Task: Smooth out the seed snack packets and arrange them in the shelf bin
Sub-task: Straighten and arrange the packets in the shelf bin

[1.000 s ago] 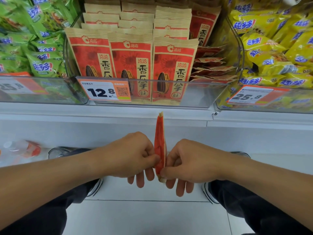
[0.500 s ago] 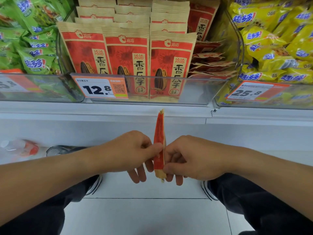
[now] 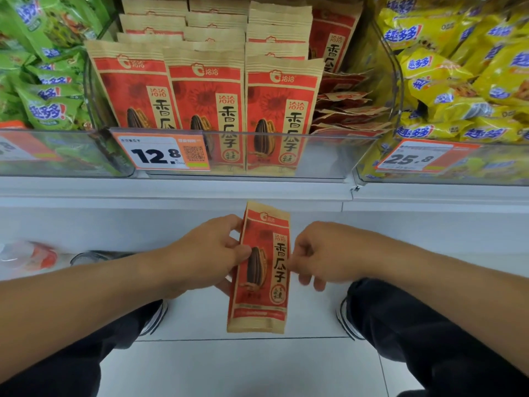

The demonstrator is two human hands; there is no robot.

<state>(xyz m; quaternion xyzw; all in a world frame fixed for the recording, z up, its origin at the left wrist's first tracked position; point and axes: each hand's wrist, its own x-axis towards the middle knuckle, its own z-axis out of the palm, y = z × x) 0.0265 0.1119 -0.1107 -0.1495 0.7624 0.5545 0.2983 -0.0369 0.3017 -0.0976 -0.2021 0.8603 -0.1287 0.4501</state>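
I hold one red and tan seed packet (image 3: 262,270) upright below the shelf, its printed face towards me. My left hand (image 3: 209,253) grips its left edge, thumb on the front and fingers behind. My right hand (image 3: 323,256), blurred and with curled fingers, pinches the right edge at mid height. Above, the clear shelf bin (image 3: 329,156) holds three rows of the same packets (image 3: 206,104) standing upright on its left and middle. Several packets (image 3: 349,113) lie flat in a loose pile on its right side.
Green snack bags (image 3: 48,81) fill the bin on the left and yellow ones (image 3: 458,81) the bin on the right. Price tags 12.8 (image 3: 160,153) and 25.8 (image 3: 415,157) hang on the bin fronts. A white shelf ledge (image 3: 171,190) runs beneath. My legs and shoes stand on pale floor tiles.
The packet was edge-on between both hands; now it is turned so its face shows. My hands have spread apart to its left and right edges.
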